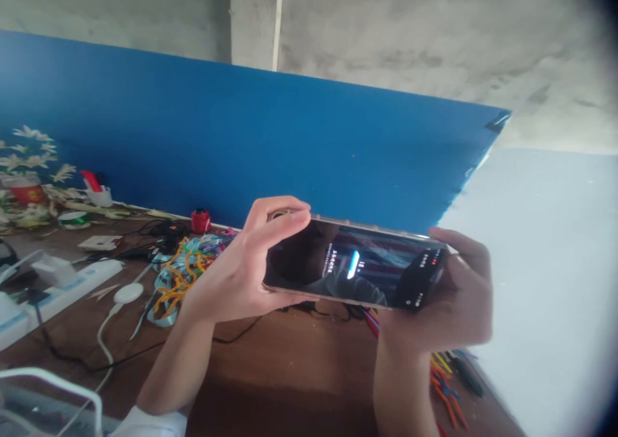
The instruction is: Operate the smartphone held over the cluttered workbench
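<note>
Phone (pixel 371 266): dark, slim, long rectangle, pale rim along edges. Turned sideways, screen (pixel 386 257) facing viewer. Slightly tilted, right end lower than left. Screen lit but mostly dark; short white-and-blue bar near middle, small white text running sideways, too blurred to read, tiny red and blue marks near right end. Faint reflections across glass. Held up in air, left end in left hand (pixel 241 266), right end in right hand (pixel 456 298).
</note>
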`<state>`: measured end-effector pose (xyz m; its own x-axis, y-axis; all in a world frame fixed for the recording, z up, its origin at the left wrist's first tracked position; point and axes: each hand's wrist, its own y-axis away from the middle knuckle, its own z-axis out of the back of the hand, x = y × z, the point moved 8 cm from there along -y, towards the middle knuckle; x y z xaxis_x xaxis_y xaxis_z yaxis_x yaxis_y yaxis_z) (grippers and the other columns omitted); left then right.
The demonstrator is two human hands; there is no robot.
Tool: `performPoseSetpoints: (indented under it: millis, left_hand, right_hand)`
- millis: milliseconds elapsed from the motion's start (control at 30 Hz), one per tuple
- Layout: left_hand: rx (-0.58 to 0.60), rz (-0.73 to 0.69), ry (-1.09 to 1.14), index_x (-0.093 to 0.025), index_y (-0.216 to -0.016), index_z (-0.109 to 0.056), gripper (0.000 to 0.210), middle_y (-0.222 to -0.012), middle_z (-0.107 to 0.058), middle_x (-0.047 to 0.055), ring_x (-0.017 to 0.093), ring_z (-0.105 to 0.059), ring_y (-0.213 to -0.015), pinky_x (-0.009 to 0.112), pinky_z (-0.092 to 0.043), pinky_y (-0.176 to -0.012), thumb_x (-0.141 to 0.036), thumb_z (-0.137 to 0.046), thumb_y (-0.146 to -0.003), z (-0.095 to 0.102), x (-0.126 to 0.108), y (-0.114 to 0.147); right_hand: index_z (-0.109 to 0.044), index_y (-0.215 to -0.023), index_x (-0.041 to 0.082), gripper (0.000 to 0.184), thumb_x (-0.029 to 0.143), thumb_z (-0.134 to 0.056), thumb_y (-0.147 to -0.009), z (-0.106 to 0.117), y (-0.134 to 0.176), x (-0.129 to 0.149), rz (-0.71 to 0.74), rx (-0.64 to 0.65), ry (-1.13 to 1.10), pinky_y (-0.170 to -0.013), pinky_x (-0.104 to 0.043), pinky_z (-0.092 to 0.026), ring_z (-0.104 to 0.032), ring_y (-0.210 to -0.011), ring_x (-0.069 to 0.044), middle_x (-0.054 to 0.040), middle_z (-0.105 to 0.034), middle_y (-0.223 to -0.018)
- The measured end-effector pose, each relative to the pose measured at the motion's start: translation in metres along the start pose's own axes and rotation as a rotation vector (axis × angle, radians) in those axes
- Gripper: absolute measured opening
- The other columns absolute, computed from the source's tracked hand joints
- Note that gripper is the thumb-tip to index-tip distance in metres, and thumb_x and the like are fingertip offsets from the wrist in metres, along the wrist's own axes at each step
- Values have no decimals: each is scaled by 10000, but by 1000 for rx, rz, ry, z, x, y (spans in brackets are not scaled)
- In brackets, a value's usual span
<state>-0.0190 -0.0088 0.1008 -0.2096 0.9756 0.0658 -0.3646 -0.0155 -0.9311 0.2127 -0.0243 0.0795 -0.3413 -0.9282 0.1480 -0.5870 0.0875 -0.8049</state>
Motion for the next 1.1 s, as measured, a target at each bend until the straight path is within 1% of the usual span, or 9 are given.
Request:
performPoseSetpoints:
  millis: [133,233,433,633,700,767,900,1000,1100]
  left_hand:
    - [5,0,5,-328,-1581,-262,1116,-1431,-463,136,316,-511,-1306,520,-570,-986,-314,-932,-689,0,1,0]
    - [9,9,17,-337,-1578,-262,1102,-1433,-456,140,327,-501,-1314,548,-559,-1003,-291,-925,-699,-1,1,0]
    - [25,30,13,-369,-1579,-242,1106,-1433,-452,136,332,-490,-1316,574,-554,-1016,-257,-913,-707,-2,2,1]
    - [39,12,1,-336,-1579,-236,1127,-1438,-443,153,328,-485,-1325,559,-545,-1037,-276,-929,-693,-2,2,0]
    - [55,38,-16,-344,-1576,-226,1114,-1444,-444,153,319,-490,-1326,562,-529,-1063,-246,-918,-708,-2,3,0]
    - [62,43,-17,-338,-1575,-227,1111,-1448,-442,158,317,-495,-1324,562,-524,-1070,-232,-916,-709,-2,3,0]
    - [61,45,-9,-323,-1575,-232,1115,-1448,-436,165,322,-490,-1331,568,-520,-1073,-212,-917,-702,-2,3,0]
    - [61,46,-11,-320,-1572,-234,1129,-1443,-437,162,325,-487,-1333,578,-517,-1075,-205,-925,-687,-2,3,0]
    - [68,44,-21,-319,-1574,-224,1140,-1445,-435,162,326,-483,-1338,586,-514,-1079,-199,-926,-684,-2,2,0]
  right_hand:
    - [-708,-832,223,250,40,-544,-878,-1,0,0,9,30,13,-706,-348,-443,-686,-932,-202,-19,-740,-1031]
    - [-697,-807,219,247,36,-542,-863,0,0,1,16,17,28,-694,-343,-439,-685,-928,-201,-17,-740,-1018]
    - [-650,-703,205,269,47,-499,-862,0,0,-3,-56,-25,1,-643,-335,-425,-683,-932,-206,-34,-729,-958]
    - [-705,-794,207,320,-22,-491,-859,-3,-1,0,-33,18,-59,-658,-316,-415,-678,-998,-193,-17,-740,-1010]
    - [-704,-776,191,319,-30,-486,-855,-2,-2,-1,-21,16,-67,-649,-308,-414,-681,-948,-183,-20,-744,-987]
    - [-692,-738,170,298,-11,-487,-856,-2,-4,-4,-21,20,-66,-611,-298,-401,-667,-816,-162,-29,-745,-954]
    - [-681,-682,153,319,-1,-471,-866,-2,-5,-8,-37,8,-62,-534,-283,-356,-544,-589,-110,-30,-737,-911]
    - [-713,-717,154,380,-50,-429,-862,-2,-4,-6,-16,-21,-82,-516,-279,-333,-507,-556,-100,-18,-741,-894]
    - [-729,-729,164,361,-47,-459,-842,-3,-5,-4,-10,-21,-90,-571,-284,-373,-558,-615,-115,-14,-751,-912]
